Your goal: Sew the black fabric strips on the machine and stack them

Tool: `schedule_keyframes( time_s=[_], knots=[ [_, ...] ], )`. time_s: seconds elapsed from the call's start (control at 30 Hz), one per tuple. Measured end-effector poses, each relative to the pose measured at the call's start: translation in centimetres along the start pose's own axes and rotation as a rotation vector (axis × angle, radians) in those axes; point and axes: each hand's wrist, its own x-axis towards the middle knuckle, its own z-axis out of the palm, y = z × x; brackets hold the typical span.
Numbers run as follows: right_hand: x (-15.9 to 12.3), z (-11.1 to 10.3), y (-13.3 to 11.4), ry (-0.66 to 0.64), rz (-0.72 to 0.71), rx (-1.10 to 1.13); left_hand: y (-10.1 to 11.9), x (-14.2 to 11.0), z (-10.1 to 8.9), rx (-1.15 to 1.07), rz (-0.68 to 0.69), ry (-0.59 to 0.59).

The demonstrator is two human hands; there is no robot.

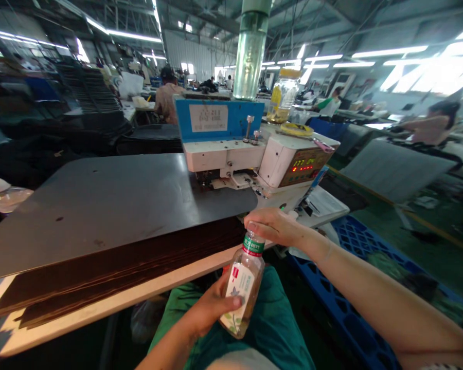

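A clear plastic drink bottle point(242, 288) with a white floral label and a green neck band is held tilted above my lap. My left hand point(218, 303) wraps round its lower body, thumb across the label. At the top, my right hand point(273, 226) is closed over the bottle's neck and cap; the cap itself is hidden under the fingers. Just beyond the hands stands a white and blue machine point(224, 149) with a lit number display point(303, 167). Dark brown sheets point(119, 262) lie stacked along the table edge to the left.
A grey metal plate point(131, 190) extends left from the machine. On the machine stand a tall bottle point(250, 56), a yellow-lidded jar point(283, 95) and a yellow tape roll point(296, 129). Another bottle point(7, 198) is at far left. A blue pallet point(355, 313) lies right. Several people work behind.
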Motion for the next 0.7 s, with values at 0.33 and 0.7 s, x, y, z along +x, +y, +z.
schedule_keyframes(
  time_s=[0.33, 0.7],
  knots=[
    [0.4, -2.5, -0.5, -0.239, 0.014, 0.106, 0.3, -0.8, -0.7, -0.039, -0.026, 0.022],
    [1.2, -4.9, -2.2, -0.41, 0.052, 0.206, 0.0, -1.1, -1.2, -0.042, -0.006, -0.01]
  ],
)
